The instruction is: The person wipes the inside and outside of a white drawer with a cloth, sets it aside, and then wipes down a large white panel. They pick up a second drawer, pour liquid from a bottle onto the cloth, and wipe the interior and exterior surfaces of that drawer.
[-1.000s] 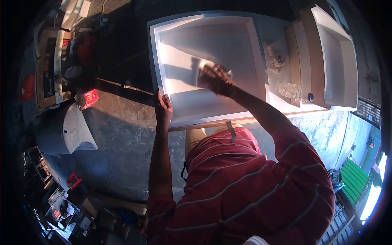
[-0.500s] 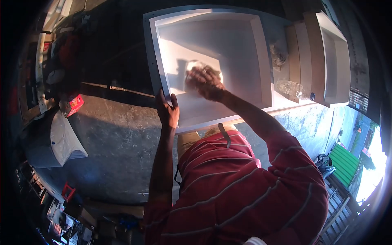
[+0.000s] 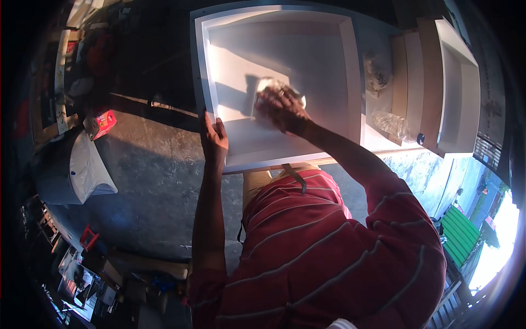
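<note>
A shallow white drawer-like box [image 3: 323, 71] lies open side up in front of me, with sunlight and shadow across its inner floor. Inside it, my right hand [image 3: 282, 109] is closed over a pale, crumpled cloth [image 3: 268, 84] pressed to the bottom panel. The fingers are slightly smeared by motion, and most of the cloth is under the palm. On the near part of the left wall, my left hand [image 3: 215, 137] grips the box edge, fingers along the outside and thumb over the rim.
White and brown box pieces [image 3: 457, 88] stand at the right, beside a clear plastic bottle [image 3: 390, 125] and a crumpled bundle [image 3: 376, 75]. A red carton [image 3: 102, 124] and a white-and-grey sack [image 3: 90, 175] are at the left. A red stool [image 3: 89, 237] stands lower left on the concrete floor.
My right hand and the cloth have shifted slightly right over the box floor. My left hand keeps its hold on the left edge. The view has turned a little.
</note>
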The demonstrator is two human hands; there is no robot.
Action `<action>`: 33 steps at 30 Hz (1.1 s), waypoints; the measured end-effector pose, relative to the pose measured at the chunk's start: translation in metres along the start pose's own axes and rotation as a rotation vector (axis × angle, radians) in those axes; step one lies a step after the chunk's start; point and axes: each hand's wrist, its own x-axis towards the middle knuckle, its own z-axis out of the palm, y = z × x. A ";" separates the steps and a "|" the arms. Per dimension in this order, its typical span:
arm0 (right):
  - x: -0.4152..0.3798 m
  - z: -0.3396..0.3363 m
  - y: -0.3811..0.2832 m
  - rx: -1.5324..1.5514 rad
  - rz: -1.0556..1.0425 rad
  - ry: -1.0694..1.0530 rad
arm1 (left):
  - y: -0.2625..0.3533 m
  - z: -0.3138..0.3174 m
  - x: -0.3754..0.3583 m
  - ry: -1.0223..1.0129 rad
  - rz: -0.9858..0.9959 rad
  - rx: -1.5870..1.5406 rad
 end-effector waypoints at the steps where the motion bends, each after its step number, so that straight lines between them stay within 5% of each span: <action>1: -0.013 0.003 -0.006 0.154 -0.151 -0.058 | 0.005 -0.006 -0.002 -0.030 -0.024 -0.036; 3: -0.041 -0.004 0.011 0.093 -0.301 -0.051 | -0.004 -0.003 0.000 0.029 0.089 0.009; 7: -0.041 -0.025 0.097 -0.012 0.046 0.284 | -0.008 -0.003 0.002 -0.010 0.067 -0.048; 11: 0.029 0.002 0.082 -0.030 0.171 0.293 | -0.011 -0.003 0.003 0.037 0.093 -0.031; 15: 0.074 0.023 -0.045 0.124 -0.251 -0.080 | -0.016 -0.005 0.007 -0.007 0.054 -0.161; 17: 0.058 0.028 -0.075 0.166 -0.299 -0.131 | -0.014 -0.006 0.007 0.010 0.039 -0.224; 21: 0.016 0.006 -0.045 0.197 -0.585 -0.357 | -0.007 -0.009 0.006 -0.006 0.023 -0.167; 26: -0.003 0.000 0.053 0.116 -0.777 -0.126 | -0.006 -0.007 0.003 -0.029 -0.009 -0.104; 31: 0.075 -0.009 0.130 -0.118 0.208 0.394 | 0.003 -0.011 0.003 -0.079 -0.044 -0.177; 33: 0.097 -0.004 0.105 -0.145 0.242 0.333 | -0.005 -0.008 0.005 -0.034 0.021 -0.092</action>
